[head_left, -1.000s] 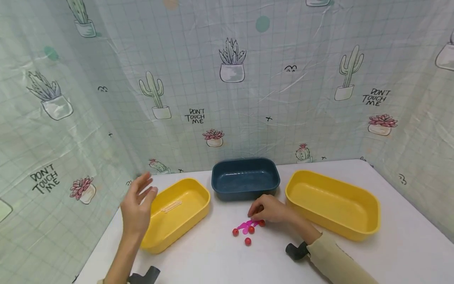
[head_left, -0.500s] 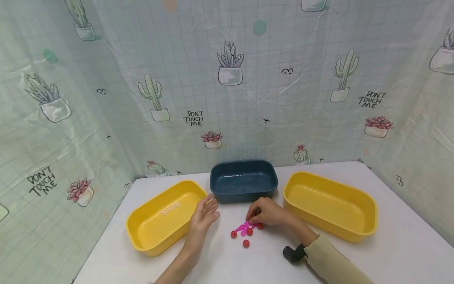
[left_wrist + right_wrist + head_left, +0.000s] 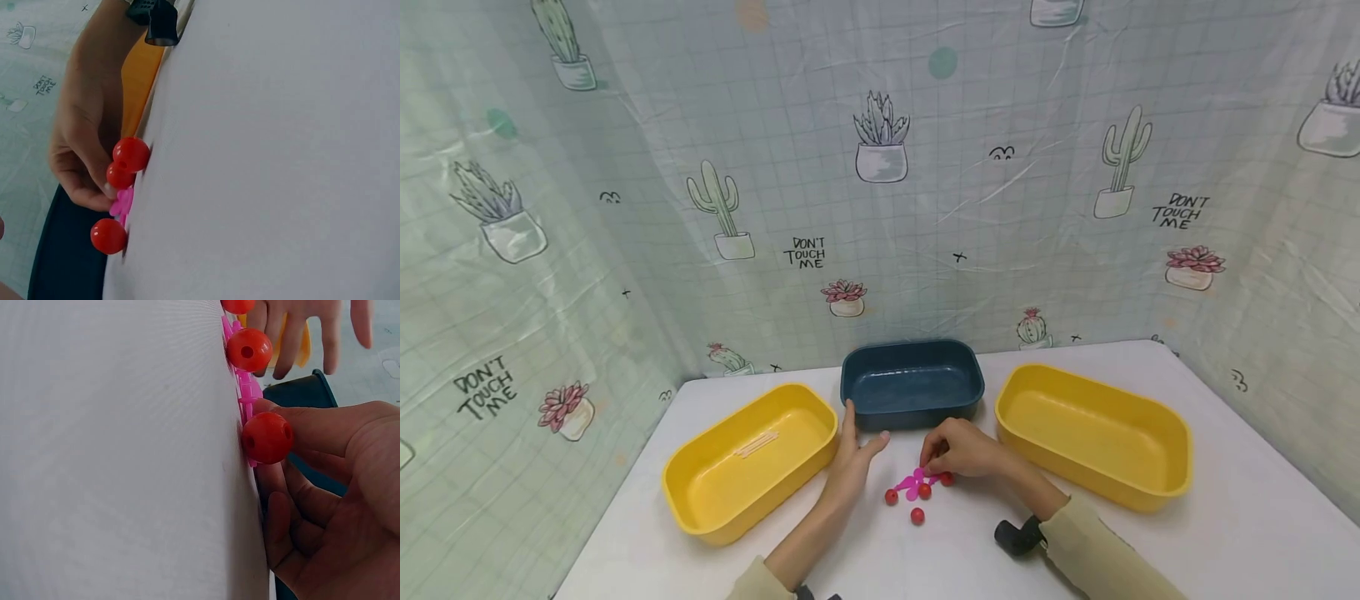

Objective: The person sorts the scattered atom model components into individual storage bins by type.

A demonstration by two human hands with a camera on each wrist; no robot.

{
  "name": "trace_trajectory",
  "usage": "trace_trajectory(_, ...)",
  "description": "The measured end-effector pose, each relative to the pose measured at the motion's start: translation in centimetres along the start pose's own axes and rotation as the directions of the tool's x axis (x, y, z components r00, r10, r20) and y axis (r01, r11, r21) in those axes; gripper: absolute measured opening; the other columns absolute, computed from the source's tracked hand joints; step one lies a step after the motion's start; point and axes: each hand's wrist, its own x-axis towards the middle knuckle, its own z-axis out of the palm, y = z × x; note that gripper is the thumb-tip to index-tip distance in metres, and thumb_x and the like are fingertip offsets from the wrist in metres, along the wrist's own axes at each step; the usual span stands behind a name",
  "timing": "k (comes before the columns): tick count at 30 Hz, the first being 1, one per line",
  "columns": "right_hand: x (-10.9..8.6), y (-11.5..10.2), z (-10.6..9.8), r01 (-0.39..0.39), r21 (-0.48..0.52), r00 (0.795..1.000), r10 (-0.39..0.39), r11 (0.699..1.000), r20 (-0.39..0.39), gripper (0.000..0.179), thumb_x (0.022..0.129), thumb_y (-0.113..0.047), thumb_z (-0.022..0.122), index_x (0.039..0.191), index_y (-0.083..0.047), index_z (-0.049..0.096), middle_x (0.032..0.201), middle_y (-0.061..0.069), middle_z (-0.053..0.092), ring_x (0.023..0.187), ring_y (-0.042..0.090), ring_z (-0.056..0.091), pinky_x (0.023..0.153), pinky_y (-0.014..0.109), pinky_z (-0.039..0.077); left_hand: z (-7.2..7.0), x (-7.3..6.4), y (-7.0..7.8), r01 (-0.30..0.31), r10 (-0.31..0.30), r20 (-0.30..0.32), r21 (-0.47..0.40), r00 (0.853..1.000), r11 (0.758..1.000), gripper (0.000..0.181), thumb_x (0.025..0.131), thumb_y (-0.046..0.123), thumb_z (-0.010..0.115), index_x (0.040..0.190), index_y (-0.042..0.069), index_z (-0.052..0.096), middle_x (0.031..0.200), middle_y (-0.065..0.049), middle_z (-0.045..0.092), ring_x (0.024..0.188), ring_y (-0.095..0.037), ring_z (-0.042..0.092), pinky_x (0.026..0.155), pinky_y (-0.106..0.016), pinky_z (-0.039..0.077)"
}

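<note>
My right hand [image 3: 966,450] is low over the table, its thumb and fingertips pinching a pink plastic piece [image 3: 917,477] with rounded lobes. Several red beads [image 3: 917,516] lie close around it; the right wrist view shows a hole in one bead [image 3: 249,350]. Another bead [image 3: 267,438] partly hides the fingertips there. To the left, my left hand [image 3: 848,462] holds nothing, thumb spread and fingers stretched toward the near left corner of a dark blue tray [image 3: 917,417]. In the left wrist view, the right hand [image 3: 84,156] grips behind the beads [image 3: 131,154].
A yellow tray [image 3: 760,508] with a few thin pale sticks [image 3: 756,444] stands on the left. On the right is another yellow tray [image 3: 1097,475], beside the right forearm. All rest on a white table [image 3: 970,567], with a cactus-print curtain [image 3: 775,108] behind and at both sides.
My left hand has moved right, from over the left yellow tray to the table between that tray and the pink piece. The right hand stays at the pink piece, its fingertips slightly lower.
</note>
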Motion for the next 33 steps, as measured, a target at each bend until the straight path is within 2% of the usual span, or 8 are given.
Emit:
trace_trajectory(3, 0.0, 0.0, 0.1, -0.003, -0.004, 1.000, 0.003, 1.000, -0.001, 0.004, 0.091, -0.011, 0.077, 0.090, -0.013, 0.081, 0.076, -0.007, 0.070, 0.071, 0.011, 0.057, 0.063, 0.018, 0.050, 0.3, 1.0, -0.3, 0.011, -0.009, -0.039, 0.051, 0.999, 0.999, 0.092, 0.101, 0.045, 0.059, 0.168, 0.025, 0.000, 0.176, -0.012, 0.002, 0.161, -0.040, 0.005, 0.126, -0.069, 0.011)
trace_trajectory(11, 0.0, 0.1, 0.0, -0.015, 0.023, 1.000, 0.015, 1.000, 0.006, 0.008, 0.092, -0.010, 0.076, 0.088, -0.016, 0.080, 0.075, -0.006, 0.070, 0.070, 0.011, 0.057, 0.063, 0.019, 0.050, 0.9, 3.4, -0.8, -0.072, 0.097, -0.143, 0.171, 0.985, 0.983, 0.088, 0.104, 0.049, 0.052, 0.168, 0.025, -0.002, 0.176, -0.013, -0.001, 0.163, -0.035, 0.004, 0.129, -0.064, 0.008)
trace_trajectory(17, -0.1, -0.1, 0.0, -0.018, 0.041, 1.000, 0.018, 0.999, 0.008, 0.006, 0.092, -0.010, 0.076, 0.089, -0.013, 0.079, 0.076, -0.003, 0.069, 0.071, 0.012, 0.056, 0.064, 0.019, 0.048, 1.1, 4.5, -1.0, -0.106, 0.139, -0.197, 0.172, 0.970, 0.979, 0.072, 0.110, 0.038, 0.044, 0.168, 0.024, 0.004, 0.176, -0.007, 0.004, 0.163, -0.031, 0.006, 0.131, -0.058, 0.009)
trace_trajectory(23, -0.1, -0.2, 0.1, -0.027, 0.070, 1.000, 0.027, 0.997, 0.003, 0.004, 0.092, -0.011, 0.076, 0.090, -0.012, 0.079, 0.078, -0.003, 0.071, 0.073, 0.013, 0.056, 0.064, 0.019, 0.049, 1.3, 5.7, -1.5, -0.127, 0.163, -0.240, 0.156, 0.957, 0.980, 0.062, 0.112, 0.036, 0.036, 0.168, 0.022, 0.011, 0.176, -0.009, 0.009, 0.163, -0.030, 0.009, 0.132, -0.055, 0.009)
trace_trajectory(27, 0.0, -0.1, 0.1, -0.039, 0.100, 0.999, 0.039, 0.994, -0.003, 0.004, 0.093, -0.014, 0.077, 0.090, -0.012, 0.080, 0.079, -0.003, 0.072, 0.076, 0.014, 0.058, 0.065, 0.019, 0.050, 1.5, 6.3, -1.7, -0.168, 0.194, -0.261, 0.120, 0.946, 0.979, 0.057, 0.113, 0.031, 0.035, 0.166, 0.018, 0.020, 0.174, -0.011, 0.015, 0.162, -0.032, 0.012, 0.132, -0.055, 0.010)
trace_trajectory(33, 0.1, 0.1, 0.0, -0.006, 0.142, 1.000, 0.010, 0.990, -0.027, 0.005, 0.093, -0.015, 0.076, 0.089, -0.013, 0.079, 0.084, -0.002, 0.074, 0.079, 0.016, 0.059, 0.067, 0.019, 0.051, 1.8, 6.8, -1.8, -0.155, 0.168, -0.294, 0.070, 0.941, 0.985, 0.052, 0.109, 0.021, 0.037, 0.161, 0.016, 0.030, 0.170, -0.010, 0.027, 0.157, -0.031, 0.027, 0.130, -0.055, 0.018)
